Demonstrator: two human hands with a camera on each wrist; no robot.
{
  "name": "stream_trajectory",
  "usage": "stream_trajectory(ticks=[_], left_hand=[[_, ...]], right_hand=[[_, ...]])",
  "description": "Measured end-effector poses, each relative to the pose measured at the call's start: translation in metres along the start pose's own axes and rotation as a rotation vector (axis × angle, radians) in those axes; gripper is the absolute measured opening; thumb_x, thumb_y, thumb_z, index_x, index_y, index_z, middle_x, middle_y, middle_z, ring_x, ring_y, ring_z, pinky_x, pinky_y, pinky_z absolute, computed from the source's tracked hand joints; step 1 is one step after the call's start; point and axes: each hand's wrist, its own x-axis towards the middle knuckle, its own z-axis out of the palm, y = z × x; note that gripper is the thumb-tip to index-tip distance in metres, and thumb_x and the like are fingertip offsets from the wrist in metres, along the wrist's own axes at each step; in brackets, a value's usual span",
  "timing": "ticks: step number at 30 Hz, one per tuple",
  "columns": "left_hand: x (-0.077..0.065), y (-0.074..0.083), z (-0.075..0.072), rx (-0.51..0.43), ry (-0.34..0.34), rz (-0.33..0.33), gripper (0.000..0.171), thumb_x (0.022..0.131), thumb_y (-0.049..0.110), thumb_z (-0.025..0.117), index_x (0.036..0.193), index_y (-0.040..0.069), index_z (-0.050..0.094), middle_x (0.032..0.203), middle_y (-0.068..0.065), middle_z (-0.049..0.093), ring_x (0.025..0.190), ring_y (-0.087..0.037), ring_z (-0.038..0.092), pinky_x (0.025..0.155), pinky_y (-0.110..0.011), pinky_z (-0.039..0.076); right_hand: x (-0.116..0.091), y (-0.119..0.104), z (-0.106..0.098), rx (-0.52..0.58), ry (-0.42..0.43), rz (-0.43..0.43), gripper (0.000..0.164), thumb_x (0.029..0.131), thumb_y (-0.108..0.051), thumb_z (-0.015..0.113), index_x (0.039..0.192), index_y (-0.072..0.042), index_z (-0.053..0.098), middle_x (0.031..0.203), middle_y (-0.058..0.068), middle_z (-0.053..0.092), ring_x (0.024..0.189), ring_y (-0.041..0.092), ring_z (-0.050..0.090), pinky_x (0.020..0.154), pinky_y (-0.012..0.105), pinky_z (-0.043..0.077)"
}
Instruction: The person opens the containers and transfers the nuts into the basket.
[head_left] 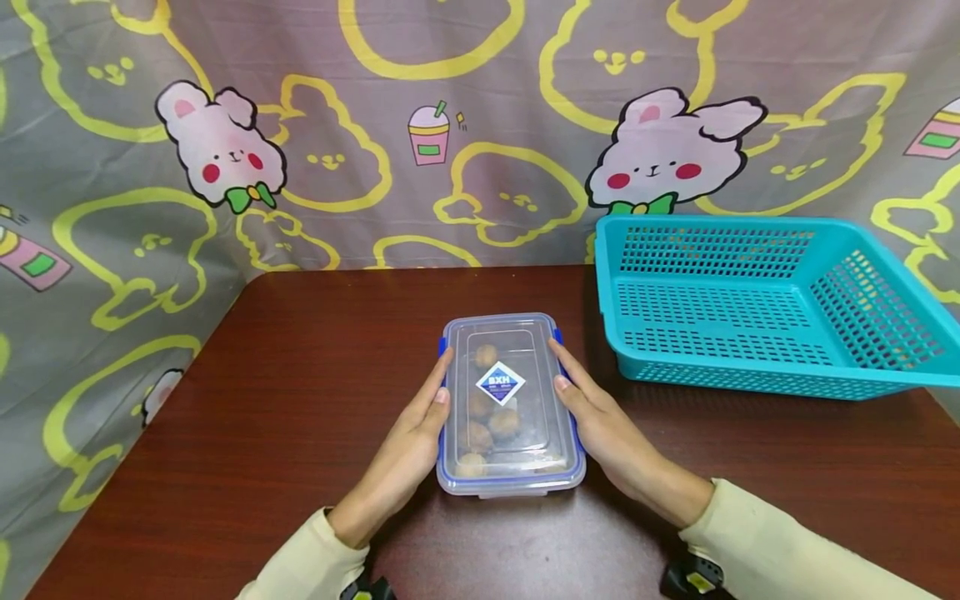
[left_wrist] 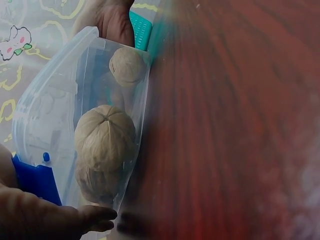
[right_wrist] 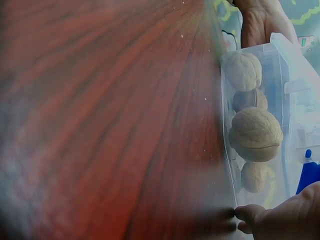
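Note:
A clear plastic food container (head_left: 536,350) with a lid, blue side latches and a blue-and-white BXH label lies label up over the table, long sides toward my hands. Several walnuts (right_wrist: 256,134) show through its walls. My left hand (head_left: 408,433) grips its left side, thumb close to the lid's edge. On the opposite side my right hand (head_left: 600,417) holds it the same way. Low on the walls, fingertips of the left hand (left_wrist: 47,215) and right hand (right_wrist: 287,215) show in the wrist views. The undersides of both hands are hidden in the head view.
A turquoise perforated plastic basket (head_left: 735,375) stands right of the container, near the back of the dark red-brown wooden table (head_left: 315,367). Behind the table hangs a cloth (head_left: 517,108) printed with rabbits and yellow outlines.

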Motion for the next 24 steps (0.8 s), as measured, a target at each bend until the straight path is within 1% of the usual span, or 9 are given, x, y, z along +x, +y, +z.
stream_trajectory(ticks=[6, 16, 24], left_hand=[[0.0019, -0.0002, -0.0006, 0.001, -0.014, -0.014, 0.056, 0.116, 0.022, 0.029, 0.168, 0.037, 0.017, 0.176, 0.007, 0.013, 0.162, -0.021, 0.010, 0.132, -0.053, 0.009], [0.0035, -0.0003, -0.0046, 0.026, -0.027, -0.020, 0.055, 0.116, 0.024, 0.028, 0.168, 0.038, 0.016, 0.176, 0.009, 0.011, 0.163, -0.021, 0.008, 0.132, -0.054, 0.008], [0.0031, -0.0003, -0.0025, 0.008, -0.023, -0.017, 0.055, 0.116, 0.026, 0.030, 0.168, 0.039, 0.016, 0.176, 0.010, 0.011, 0.163, -0.020, 0.008, 0.133, -0.054, 0.006]], right_hand=[[-0.0002, 0.0000, -0.0013, -0.010, -0.006, -0.005, 0.055, 0.116, -0.031, 0.033, 0.169, -0.037, 0.018, 0.176, 0.005, 0.017, 0.159, 0.033, 0.024, 0.128, 0.056, 0.022], [0.0013, 0.0005, -0.0020, -0.020, -0.021, -0.023, 0.055, 0.116, -0.031, 0.032, 0.169, -0.036, 0.016, 0.177, 0.004, 0.016, 0.161, 0.033, 0.020, 0.130, 0.058, 0.019], [0.0007, 0.0014, -0.0018, -0.030, -0.001, -0.014, 0.055, 0.116, -0.032, 0.033, 0.169, -0.036, 0.018, 0.176, 0.005, 0.018, 0.160, 0.033, 0.023, 0.130, 0.057, 0.019]])
